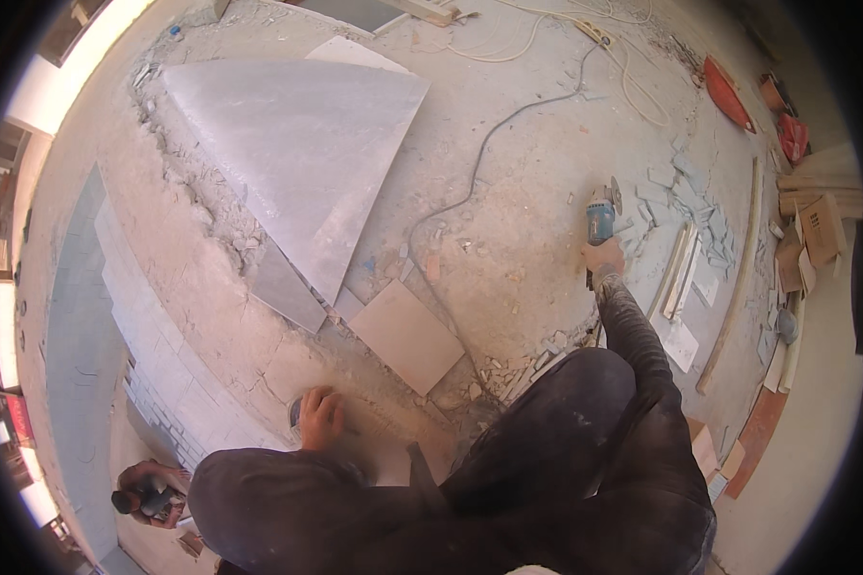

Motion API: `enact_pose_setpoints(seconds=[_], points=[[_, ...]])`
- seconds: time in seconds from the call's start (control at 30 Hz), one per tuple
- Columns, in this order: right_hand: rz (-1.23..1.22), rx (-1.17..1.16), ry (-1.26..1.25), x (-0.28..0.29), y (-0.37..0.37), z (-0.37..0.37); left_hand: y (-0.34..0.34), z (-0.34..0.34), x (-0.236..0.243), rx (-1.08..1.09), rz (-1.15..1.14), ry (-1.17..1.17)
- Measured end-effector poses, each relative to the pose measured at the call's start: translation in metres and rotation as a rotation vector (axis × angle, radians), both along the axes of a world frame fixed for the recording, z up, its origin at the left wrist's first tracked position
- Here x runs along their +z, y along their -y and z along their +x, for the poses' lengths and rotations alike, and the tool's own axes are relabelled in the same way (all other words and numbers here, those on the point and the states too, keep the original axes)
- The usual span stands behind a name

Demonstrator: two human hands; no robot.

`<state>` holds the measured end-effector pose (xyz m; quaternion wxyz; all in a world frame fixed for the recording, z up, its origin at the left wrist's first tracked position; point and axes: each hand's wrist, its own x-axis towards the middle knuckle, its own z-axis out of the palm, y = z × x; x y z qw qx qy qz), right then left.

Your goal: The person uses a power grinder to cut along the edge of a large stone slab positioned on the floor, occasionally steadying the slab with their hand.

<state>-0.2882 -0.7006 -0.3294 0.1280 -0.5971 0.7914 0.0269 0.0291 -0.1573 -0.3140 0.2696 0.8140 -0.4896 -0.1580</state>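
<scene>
My right hand (604, 257) is stretched out over the floor to the right. It is closed round the body of a blue angle grinder (600, 222), whose disc points away from me. My left hand (320, 420) is low beside my left knee, its fingers curled. A small round dark-rimmed thing (295, 412) shows at its left edge; its kind and most of it are hidden. Between my hands lies a square beige tile (408, 335). Beyond it rests a large grey slab (307, 144) with a pointed near end, and a narrow grey offcut (290, 293) beside that.
A dark cable (479, 153) winds across the dusty floor to a power strip (593, 34). Broken tile pieces (686, 206) and pale strips (679, 270) lie right of the grinder. Cardboard boxes (822, 230) stand by the right wall. Another person (151, 494) crouches at the lower left.
</scene>
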Motion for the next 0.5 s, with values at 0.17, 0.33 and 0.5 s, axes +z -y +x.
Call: enact_pose_setpoints(seconds=[0.17,0.33,0.5], points=[[-0.028,-0.114,-0.027,-0.033,-0.005,0.01,-0.007,-0.005,0.005,0.137,0.067,-0.003],[-0.124,-0.181,0.016,-0.053,-0.015,0.024,0.002,-0.007,0.014,0.182,0.124,0.026],[-0.177,-0.169,-0.113,-0.058,-0.011,0.028,0.008,-0.012,0.016,0.201,0.138,0.007]])
